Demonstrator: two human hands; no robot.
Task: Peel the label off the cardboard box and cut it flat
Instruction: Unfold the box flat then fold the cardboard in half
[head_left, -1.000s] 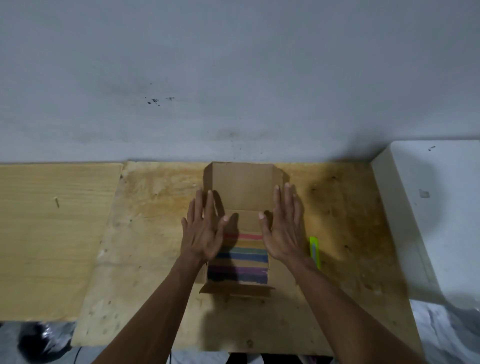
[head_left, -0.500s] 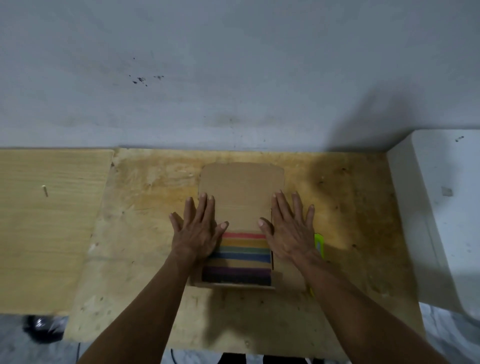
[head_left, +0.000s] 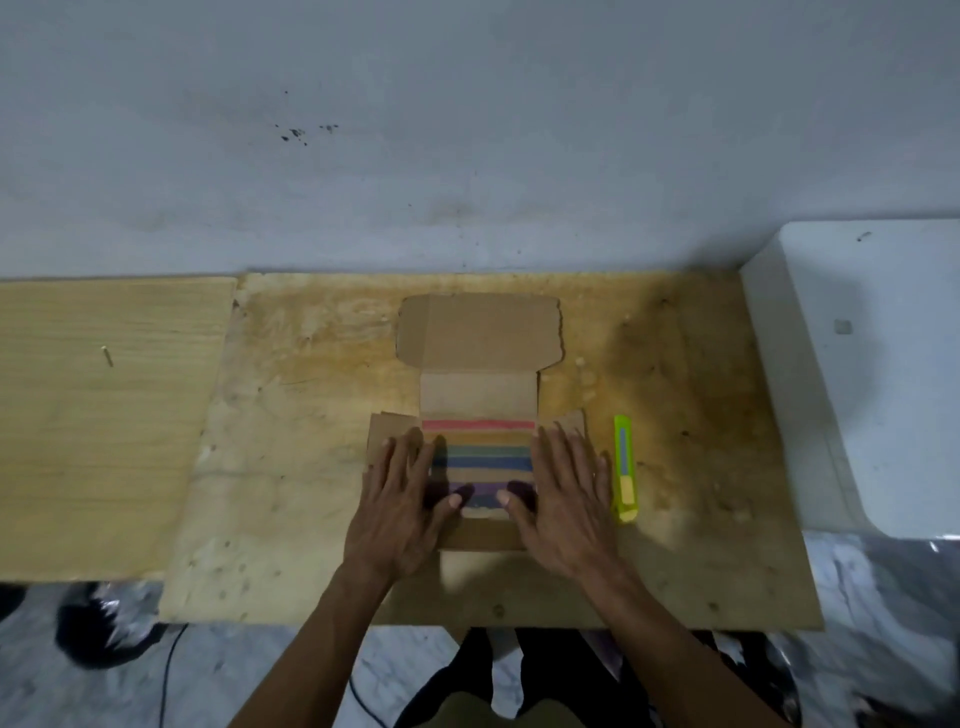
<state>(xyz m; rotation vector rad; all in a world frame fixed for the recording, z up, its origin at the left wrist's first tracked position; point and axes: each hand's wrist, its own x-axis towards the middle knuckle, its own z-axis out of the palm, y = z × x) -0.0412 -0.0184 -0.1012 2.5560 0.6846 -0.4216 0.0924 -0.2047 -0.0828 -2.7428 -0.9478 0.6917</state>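
Observation:
The brown cardboard box (head_left: 480, 332) lies spread flat on the plywood board (head_left: 291, 415), its far flap pointing toward the wall. A panel with coloured stripes (head_left: 480, 457) in red, green, blue and purple fills its middle. My left hand (head_left: 400, 504) presses palm-down on the left side flap, fingers apart, thumb on the purple stripe. My right hand (head_left: 563, 499) lies flat on the right flap in the same way. Neither hand holds anything. A yellow-green utility knife (head_left: 624, 467) lies on the board just right of my right hand.
A lighter wooden board (head_left: 104, 415) adjoins the plywood on the left. A white block (head_left: 857, 374) stands at the right edge, and a grey wall (head_left: 467, 130) runs behind. Below the board's near edge are a marbled floor and a dark cable (head_left: 166, 670).
The box's side walls and far flap have gone from raised to flat. Both hands slid toward me along the side flaps, and the knife is now fully uncovered.

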